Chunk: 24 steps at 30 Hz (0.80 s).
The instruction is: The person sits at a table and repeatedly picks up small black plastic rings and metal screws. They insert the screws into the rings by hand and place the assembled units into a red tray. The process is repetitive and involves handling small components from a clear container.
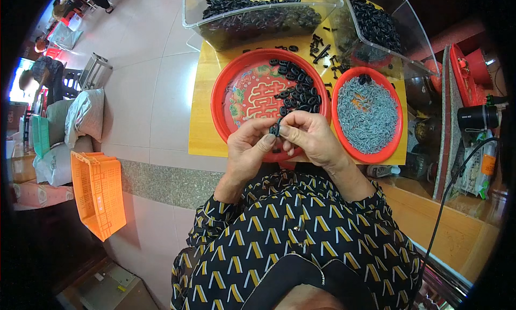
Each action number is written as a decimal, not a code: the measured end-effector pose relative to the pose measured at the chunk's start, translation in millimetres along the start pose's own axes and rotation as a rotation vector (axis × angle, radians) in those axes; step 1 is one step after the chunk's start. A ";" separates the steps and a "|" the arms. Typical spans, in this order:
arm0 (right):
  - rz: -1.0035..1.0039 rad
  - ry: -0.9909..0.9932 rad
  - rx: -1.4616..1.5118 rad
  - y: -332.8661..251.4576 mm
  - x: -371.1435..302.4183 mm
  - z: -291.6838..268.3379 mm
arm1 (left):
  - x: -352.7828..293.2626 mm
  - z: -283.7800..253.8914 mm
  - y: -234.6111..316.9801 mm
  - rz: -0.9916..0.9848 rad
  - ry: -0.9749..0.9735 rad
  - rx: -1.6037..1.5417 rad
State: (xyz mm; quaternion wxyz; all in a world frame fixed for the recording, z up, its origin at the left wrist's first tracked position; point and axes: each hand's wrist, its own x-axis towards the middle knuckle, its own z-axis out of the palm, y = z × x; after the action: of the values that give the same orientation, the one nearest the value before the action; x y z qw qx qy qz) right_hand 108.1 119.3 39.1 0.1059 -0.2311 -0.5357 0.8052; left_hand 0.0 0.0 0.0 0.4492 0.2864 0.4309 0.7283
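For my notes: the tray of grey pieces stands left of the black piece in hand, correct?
Wrong side: in the head view, the tray of grey pieces stands right of the black piece held by the left hand and right hand.

We log bright light over the hands and yellow surface. A white glare patch lies on the tiled floor; the far-left background washes out. We see the lower-left corner dim, straight edges bowed, the rim black, the distant person soft.
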 end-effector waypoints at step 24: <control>-0.560 0.101 -1.259 -29.5 1.9 -30.2 | -11.7 -34.6 27.8 0.457 0.303 1.321</control>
State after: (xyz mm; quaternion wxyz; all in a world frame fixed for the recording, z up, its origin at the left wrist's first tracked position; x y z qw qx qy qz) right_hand 118.8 156.6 55.9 0.1804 -0.1386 -0.9352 0.2716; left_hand -34.1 -29.6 8.2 -0.0468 0.4773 0.7690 0.4226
